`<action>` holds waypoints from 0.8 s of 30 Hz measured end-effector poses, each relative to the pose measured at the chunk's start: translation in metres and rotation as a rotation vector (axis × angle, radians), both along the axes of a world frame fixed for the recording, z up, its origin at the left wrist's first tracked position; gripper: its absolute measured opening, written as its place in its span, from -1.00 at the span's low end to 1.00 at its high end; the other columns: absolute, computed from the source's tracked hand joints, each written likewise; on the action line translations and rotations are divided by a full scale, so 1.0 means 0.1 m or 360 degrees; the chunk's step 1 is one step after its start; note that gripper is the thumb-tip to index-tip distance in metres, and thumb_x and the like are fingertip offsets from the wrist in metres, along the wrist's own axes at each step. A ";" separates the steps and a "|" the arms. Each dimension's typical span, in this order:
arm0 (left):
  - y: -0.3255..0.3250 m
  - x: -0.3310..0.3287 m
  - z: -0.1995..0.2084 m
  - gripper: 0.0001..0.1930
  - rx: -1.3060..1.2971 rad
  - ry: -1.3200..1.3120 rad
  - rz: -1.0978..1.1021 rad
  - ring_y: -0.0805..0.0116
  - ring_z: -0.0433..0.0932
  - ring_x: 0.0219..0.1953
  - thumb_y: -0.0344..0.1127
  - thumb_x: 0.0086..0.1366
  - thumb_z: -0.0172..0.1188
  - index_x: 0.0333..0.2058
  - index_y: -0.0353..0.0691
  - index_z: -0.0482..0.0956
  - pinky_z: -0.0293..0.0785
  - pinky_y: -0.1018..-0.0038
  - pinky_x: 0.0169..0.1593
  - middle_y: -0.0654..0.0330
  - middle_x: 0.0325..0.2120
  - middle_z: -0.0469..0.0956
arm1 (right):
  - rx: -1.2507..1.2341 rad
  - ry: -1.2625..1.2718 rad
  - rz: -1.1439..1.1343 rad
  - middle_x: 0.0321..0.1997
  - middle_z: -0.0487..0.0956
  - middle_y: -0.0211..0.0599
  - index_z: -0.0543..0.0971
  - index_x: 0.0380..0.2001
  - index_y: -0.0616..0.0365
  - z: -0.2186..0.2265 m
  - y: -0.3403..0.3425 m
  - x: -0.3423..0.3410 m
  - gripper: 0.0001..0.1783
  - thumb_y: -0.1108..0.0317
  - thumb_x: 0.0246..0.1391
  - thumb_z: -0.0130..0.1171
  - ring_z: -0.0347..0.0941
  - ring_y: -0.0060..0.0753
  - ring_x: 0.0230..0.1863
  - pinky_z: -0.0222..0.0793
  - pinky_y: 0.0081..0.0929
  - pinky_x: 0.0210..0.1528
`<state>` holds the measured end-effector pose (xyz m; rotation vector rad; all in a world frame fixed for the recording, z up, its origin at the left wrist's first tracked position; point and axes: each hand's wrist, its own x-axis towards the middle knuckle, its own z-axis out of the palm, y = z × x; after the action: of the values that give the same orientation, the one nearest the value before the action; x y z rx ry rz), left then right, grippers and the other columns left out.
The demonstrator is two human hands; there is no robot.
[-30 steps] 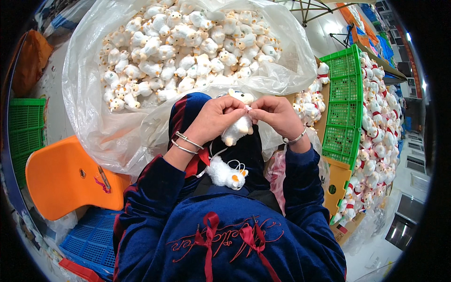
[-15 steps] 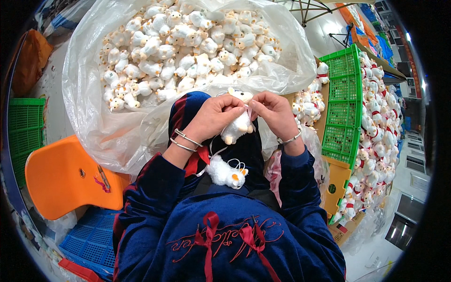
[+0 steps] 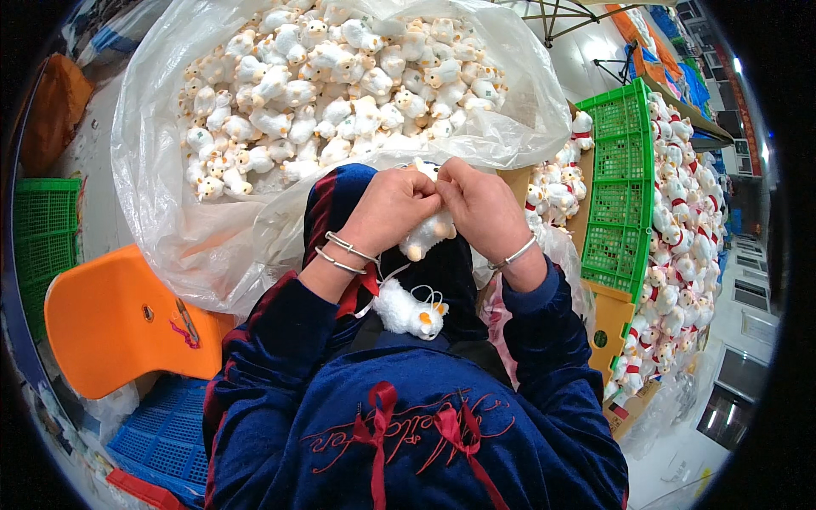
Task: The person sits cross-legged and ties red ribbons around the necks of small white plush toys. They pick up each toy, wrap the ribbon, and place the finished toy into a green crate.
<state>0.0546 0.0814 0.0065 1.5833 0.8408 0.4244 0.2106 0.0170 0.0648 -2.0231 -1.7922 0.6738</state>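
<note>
A small white plush animal with peach-coloured feet is upright above my lap, its head partly behind my fingers. My left hand and my right hand meet at its neck, thumbs and forefingers pinched together. The pale ribbon they pinch is now mostly covered by the fingertips. On my lap, just below, lies a second white plush toy with orange ears and a thin white cord loop. A red ribbon hangs beside my left wrist.
A large clear plastic bag full of white plush toys spreads ahead of me. Right of it stand a green crate and a heap of toys with red neck ribbons. At left is an orange chair bearing a small tool.
My right hand has moved left and inward, so the fingertips of both hands now meet at the plush animal's neck. The ribbon visible there before is covered.
</note>
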 end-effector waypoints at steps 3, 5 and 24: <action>0.00 -0.02 0.03 -0.79 -0.0108 0.0010 0.0022 0.56 0.54 -0.46 -0.27 0.26 0.35 -0.31 -0.33 0.73 0.50 0.52 -0.34 0.21 -0.51 0.67 | 0.0174 0.0102 0.0055 -0.37 0.61 0.00 0.58 -0.23 0.18 -0.09 -0.03 0.01 -0.84 0.34 0.18 0.22 0.54 0.08 -0.36 0.47 -0.24 -0.30; 0.04 -0.08 -0.02 -0.78 -0.0301 -0.0116 -0.0043 0.59 0.53 -0.45 -0.27 0.27 0.34 -0.30 -0.35 0.73 0.49 0.54 -0.35 0.21 -0.51 0.67 | 0.0354 0.0282 0.0126 -0.38 0.61 -0.08 0.59 -0.22 0.19 -0.22 -0.08 0.08 -0.85 0.38 0.17 0.25 0.56 -0.09 -0.38 0.46 -0.31 -0.29; 0.16 -0.13 -0.11 -0.78 -0.0354 -0.0290 -0.0301 0.66 0.48 -0.34 -0.23 0.37 0.28 -0.22 -0.30 0.69 0.42 0.65 -0.25 0.36 -0.40 0.62 | 0.0188 0.0533 -0.0061 -0.39 0.61 -0.37 0.63 -0.28 0.26 -0.24 -0.12 0.30 -0.87 0.42 0.16 0.31 0.51 -0.62 -0.39 0.43 -0.58 -0.32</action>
<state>0.0419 0.0973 -0.0046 1.3803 0.5726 0.3218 0.2410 0.0050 0.0410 -1.7437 -1.5562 0.8195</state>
